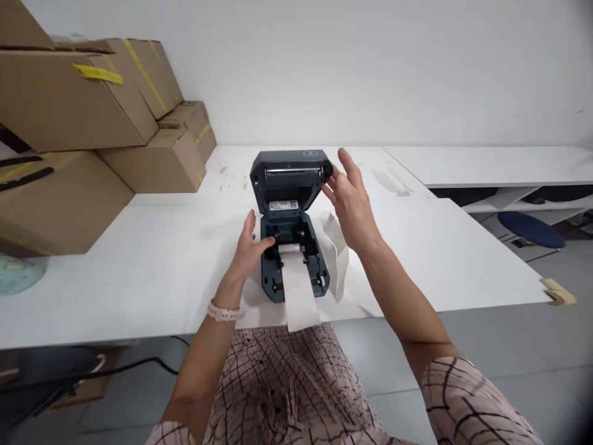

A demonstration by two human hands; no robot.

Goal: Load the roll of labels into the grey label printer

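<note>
A dark blue-grey label printer (269, 272) sits near the table's front edge with its lid (290, 162) tilted up. A strip of white label paper (300, 290) runs from a small roll (290, 248) inside the printer and hangs over the front. My left hand (250, 246) holds the left side of the base, thumb over the rim and fingers along the outside. At the lid's right edge, my right hand (349, 201) has its lower fingers curled against it, with one finger raised away. Part of that grip is hidden behind the lid.
A curled piece of white paper (340, 256) lies right of the printer on the white table (176, 266). Cardboard boxes (65, 99) are stacked at the left. Beyond the table's right end are a blue stool (530, 228) and shelves (504, 201). A black cable (134, 366) hangs below left.
</note>
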